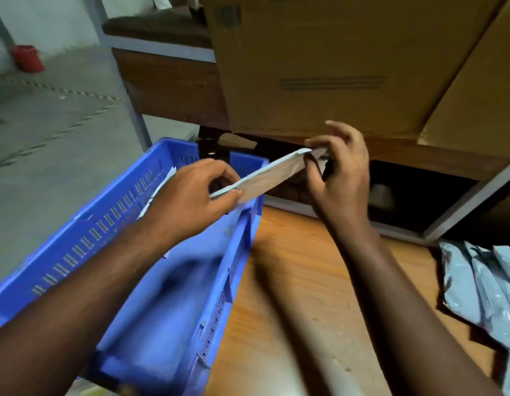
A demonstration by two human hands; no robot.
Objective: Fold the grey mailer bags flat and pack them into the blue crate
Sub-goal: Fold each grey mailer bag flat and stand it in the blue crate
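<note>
Folded grey mailer bag pinched at both ends by left hand and right hand fingers above blue crate; no legible writing.

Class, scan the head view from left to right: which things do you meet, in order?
Red bucket → blue crate → left hand → folded grey mailer bag → right hand → pile of grey mailer bags.

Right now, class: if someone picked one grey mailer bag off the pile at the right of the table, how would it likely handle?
The grey mailer bags look crinkled and slumped, so one would probably flop. Their glossy sheen suggests slippery film. They look thin and flat, so likely light; the folded mailer needs both the left hand and right hand pinching it.
</note>
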